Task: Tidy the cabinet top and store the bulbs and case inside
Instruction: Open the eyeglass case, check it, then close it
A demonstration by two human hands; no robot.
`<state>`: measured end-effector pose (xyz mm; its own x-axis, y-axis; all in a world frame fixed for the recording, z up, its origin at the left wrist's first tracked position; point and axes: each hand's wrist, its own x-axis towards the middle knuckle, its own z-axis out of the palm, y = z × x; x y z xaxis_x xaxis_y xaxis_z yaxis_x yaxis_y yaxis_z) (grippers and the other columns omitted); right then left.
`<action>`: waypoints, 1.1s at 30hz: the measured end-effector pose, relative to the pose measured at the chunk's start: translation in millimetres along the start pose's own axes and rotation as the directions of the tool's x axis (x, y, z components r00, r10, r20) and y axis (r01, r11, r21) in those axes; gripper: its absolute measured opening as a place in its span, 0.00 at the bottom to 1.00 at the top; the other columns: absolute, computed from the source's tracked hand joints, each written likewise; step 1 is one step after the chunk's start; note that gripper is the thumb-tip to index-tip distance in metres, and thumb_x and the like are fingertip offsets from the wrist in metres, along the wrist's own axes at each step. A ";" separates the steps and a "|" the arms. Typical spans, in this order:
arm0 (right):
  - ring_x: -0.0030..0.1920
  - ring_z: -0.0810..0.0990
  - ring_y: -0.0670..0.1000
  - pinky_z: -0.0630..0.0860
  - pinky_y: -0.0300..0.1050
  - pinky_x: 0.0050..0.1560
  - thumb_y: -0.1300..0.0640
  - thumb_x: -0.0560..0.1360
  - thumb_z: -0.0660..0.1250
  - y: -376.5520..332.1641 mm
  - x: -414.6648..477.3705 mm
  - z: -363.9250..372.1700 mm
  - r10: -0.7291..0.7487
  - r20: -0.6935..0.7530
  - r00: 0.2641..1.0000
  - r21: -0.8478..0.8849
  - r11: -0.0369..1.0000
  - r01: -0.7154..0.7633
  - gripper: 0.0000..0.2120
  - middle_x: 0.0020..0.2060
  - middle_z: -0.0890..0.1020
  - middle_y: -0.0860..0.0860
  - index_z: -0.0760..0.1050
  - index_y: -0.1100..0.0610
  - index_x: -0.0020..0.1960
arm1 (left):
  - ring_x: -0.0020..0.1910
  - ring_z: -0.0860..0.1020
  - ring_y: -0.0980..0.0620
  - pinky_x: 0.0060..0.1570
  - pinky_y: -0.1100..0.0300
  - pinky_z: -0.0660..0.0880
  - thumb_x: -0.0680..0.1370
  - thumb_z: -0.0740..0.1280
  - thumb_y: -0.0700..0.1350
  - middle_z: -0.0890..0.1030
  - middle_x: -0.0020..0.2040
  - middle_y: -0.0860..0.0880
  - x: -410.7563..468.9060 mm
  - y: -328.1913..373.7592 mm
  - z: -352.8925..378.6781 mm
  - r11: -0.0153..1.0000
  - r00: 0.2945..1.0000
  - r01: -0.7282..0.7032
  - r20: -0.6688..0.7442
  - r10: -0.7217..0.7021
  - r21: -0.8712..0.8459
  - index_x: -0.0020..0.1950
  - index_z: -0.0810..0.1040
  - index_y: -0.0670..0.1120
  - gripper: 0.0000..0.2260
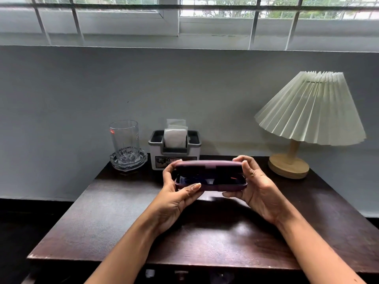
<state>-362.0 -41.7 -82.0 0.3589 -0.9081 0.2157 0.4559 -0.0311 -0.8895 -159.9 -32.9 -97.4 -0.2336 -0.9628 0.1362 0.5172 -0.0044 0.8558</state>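
A dark purple glasses case (pixel 211 187) hangs in the air above the dark wooden cabinet top (pixel 114 218), its lid partly raised. Something dark lies inside it, too blurred to name. My left hand (pixel 174 199) grips the case's left end, thumb on the front edge and fingers on the lid. My right hand (pixel 258 189) holds the right end the same way. No bulbs show on the cabinet top. Below the front edge, a few small objects (pixel 181 274) show in shadow, unclear.
At the back stand a clear glass (pixel 125 138) on a glass ashtray (pixel 128 160), a grey-and-white tissue box (pixel 174 152), and a pleated-shade lamp (pixel 311 111) on a wooden base at the right. A grey wall and window rise behind.
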 end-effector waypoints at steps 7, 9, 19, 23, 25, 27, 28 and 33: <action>0.49 0.79 0.53 0.81 0.46 0.38 0.61 0.68 0.64 3.1 1.4 -1.2 -0.007 -0.072 0.997 -0.048 0.999 0.003 0.05 0.57 0.76 0.56 0.71 0.57 0.44 | 0.50 0.78 0.51 0.47 0.58 0.80 0.72 0.62 0.29 0.73 0.53 0.46 1.3 0.3 2.6 0.998 0.999 -0.004 -0.048 0.001 -0.056 0.54 0.65 0.51 0.20; 0.50 0.77 0.55 0.81 0.46 0.38 0.63 0.66 0.61 3.8 1.5 -1.7 0.011 -0.081 0.997 -0.063 0.998 -0.016 0.07 0.57 0.75 0.57 0.71 0.58 0.44 | 0.49 0.77 0.52 0.46 0.57 0.80 0.72 0.64 0.34 0.73 0.53 0.47 1.8 1.3 4.1 0.998 0.998 -0.002 -0.061 -0.002 -0.064 0.53 0.65 0.51 0.16; 0.31 0.80 0.51 0.78 0.39 0.27 0.57 0.69 0.64 8.1 2.0 5.8 0.096 -0.102 0.990 -0.189 0.975 -0.114 0.18 0.50 0.75 0.58 0.72 0.57 0.58 | 0.52 0.76 0.49 0.42 0.57 0.81 0.76 0.61 0.34 0.74 0.55 0.44 4.0 -1.7 0.6 0.999 0.997 0.015 -0.080 -0.018 -0.041 0.55 0.67 0.50 0.14; 0.30 0.79 0.49 0.78 0.39 0.28 0.60 0.68 0.65 9.0 1.2 7.2 0.076 -0.106 0.991 -0.199 0.975 -0.096 0.15 0.49 0.75 0.57 0.72 0.59 0.55 | 0.51 0.76 0.50 0.41 0.57 0.82 0.76 0.61 0.34 0.74 0.54 0.45 4.9 -2.1 0.5 0.999 0.996 0.016 -0.087 -0.019 -0.028 0.55 0.67 0.49 0.13; 0.28 0.78 0.50 0.78 0.39 0.27 0.60 0.68 0.65 9.2 1.2 6.8 0.079 -0.110 0.991 -0.207 0.973 -0.100 0.16 0.49 0.75 0.58 0.72 0.59 0.55 | 0.51 0.76 0.49 0.41 0.57 0.81 0.76 0.61 0.34 0.74 0.54 0.45 5.3 -2.5 0.4 0.999 0.995 0.025 -0.091 -0.027 -0.027 0.55 0.67 0.49 0.13; 0.28 0.78 0.51 0.78 0.39 0.27 0.60 0.68 0.65 9.1 0.9 6.6 0.078 -0.109 0.991 -0.208 0.973 -0.100 0.16 0.49 0.75 0.58 0.72 0.59 0.56 | 0.50 0.76 0.49 0.41 0.57 0.81 0.76 0.61 0.34 0.74 0.54 0.44 5.6 -2.9 0.2 0.999 0.995 0.028 -0.092 -0.030 -0.031 0.55 0.67 0.49 0.13; 0.28 0.78 0.51 0.78 0.39 0.27 0.60 0.68 0.65 9.3 1.0 6.4 0.079 -0.109 0.991 -0.208 0.973 -0.101 0.16 0.49 0.75 0.58 0.72 0.60 0.56 | 0.50 0.76 0.49 0.41 0.57 0.82 0.76 0.61 0.34 0.74 0.54 0.44 5.6 -2.9 0.2 0.999 0.995 0.028 -0.091 -0.031 -0.033 0.55 0.67 0.49 0.13; 0.28 0.78 0.51 0.78 0.39 0.27 0.60 0.68 0.65 10.1 0.9 4.8 0.079 -0.110 0.991 -0.222 0.970 -0.102 0.17 0.48 0.75 0.57 0.72 0.60 0.56 | 0.50 0.77 0.49 0.41 0.58 0.82 0.76 0.61 0.33 0.73 0.56 0.43 5.6 -2.9 0.1 0.999 0.996 0.029 -0.083 -0.033 -0.043 0.55 0.67 0.49 0.13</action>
<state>-353.2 -40.8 -88.8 0.3018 -0.9482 0.0995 0.2250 -0.0306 -0.9739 -162.8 -38.3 -99.0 -0.1814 -0.9812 0.0662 0.5451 -0.0443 0.8372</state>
